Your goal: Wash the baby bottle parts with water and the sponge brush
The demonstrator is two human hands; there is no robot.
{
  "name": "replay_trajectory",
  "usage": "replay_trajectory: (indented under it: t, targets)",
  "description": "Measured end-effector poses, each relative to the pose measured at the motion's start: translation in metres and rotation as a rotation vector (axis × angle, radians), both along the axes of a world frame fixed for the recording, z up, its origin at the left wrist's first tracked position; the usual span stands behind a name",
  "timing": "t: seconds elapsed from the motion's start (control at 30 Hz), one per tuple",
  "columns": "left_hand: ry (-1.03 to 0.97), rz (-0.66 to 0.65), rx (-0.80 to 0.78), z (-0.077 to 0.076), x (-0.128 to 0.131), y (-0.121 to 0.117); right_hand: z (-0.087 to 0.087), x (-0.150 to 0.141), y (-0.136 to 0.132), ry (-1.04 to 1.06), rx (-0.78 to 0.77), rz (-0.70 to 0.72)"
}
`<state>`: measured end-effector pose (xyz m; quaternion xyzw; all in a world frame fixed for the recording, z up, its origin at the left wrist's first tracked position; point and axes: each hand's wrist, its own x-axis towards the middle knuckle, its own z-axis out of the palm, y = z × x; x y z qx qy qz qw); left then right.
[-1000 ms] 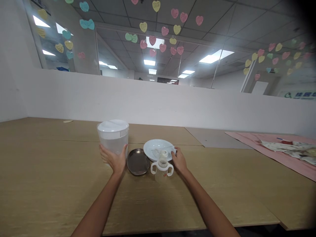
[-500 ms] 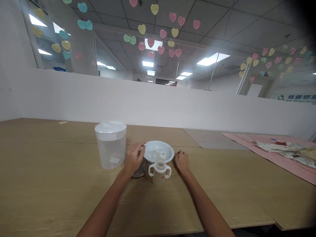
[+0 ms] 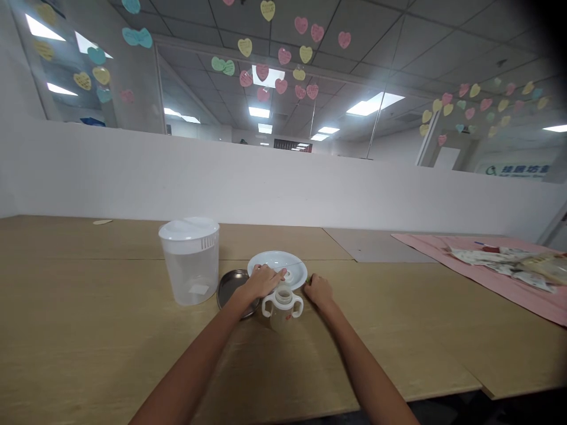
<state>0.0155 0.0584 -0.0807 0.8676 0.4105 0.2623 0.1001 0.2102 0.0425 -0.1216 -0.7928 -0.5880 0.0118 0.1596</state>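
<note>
A white plate (image 3: 287,262) lies on the wooden table (image 3: 88,330) with small clear parts on it. My left hand (image 3: 262,281) lies over the plate's near left part, fingers stretched toward those parts, holding nothing that I can see. In front of the plate stands a clear two-handled baby bottle (image 3: 282,308) with no lid. My right hand (image 3: 317,290) rests on the table beside the plate's right edge, fingers curled under. A translucent white lidded pitcher (image 3: 190,260) stands to the left, and a dark metal tray (image 3: 233,285) lies between pitcher and plate.
A low white partition (image 3: 283,189) runs behind the table. A pink cloth (image 3: 500,277) with patterned fabric pieces lies at the far right, beside a grey mat (image 3: 376,245). The table's front edge drops off at the lower right.
My left hand let go of the pitcher and crossed right over the metal tray onto the plate. My right hand drew back slightly from the plate's rim and curled. The view drifted a little.
</note>
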Motion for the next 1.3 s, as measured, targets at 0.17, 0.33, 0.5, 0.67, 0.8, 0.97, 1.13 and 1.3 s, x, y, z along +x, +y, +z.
replay_trajectory:
  t: [0.17,0.33,0.5,0.67,0.8,0.97,1.13,1.3]
  targets:
    - [0.064,-0.068,0.039,0.002,-0.002,-0.012,-0.001,-0.001,-0.001,0.034,0.013,0.01]
    - [-0.138,0.016,0.051,-0.004,-0.003,-0.016,0.002,0.0,-0.002,0.08,0.067,-0.026]
    - [-0.409,0.094,0.001,-0.01,-0.012,-0.021,0.004,0.006,0.0,0.164,0.199,-0.133]
    - [-0.551,0.139,0.001,-0.012,-0.023,-0.024,0.006,0.011,0.002,0.293,0.416,-0.18]
    - [-0.608,0.176,0.034,-0.01,-0.023,-0.026,0.008,0.006,-0.003,0.394,0.729,-0.051]
    - [-0.719,0.19,0.019,-0.01,-0.022,-0.028,0.008,-0.004,-0.016,0.224,0.735,0.245]
    - [-0.753,0.156,0.046,-0.013,-0.019,-0.029,0.006,-0.007,-0.02,0.086,0.718,0.345]
    - [-0.79,0.162,-0.043,-0.013,-0.018,-0.03,0.005,-0.006,-0.017,0.018,0.705,0.352]
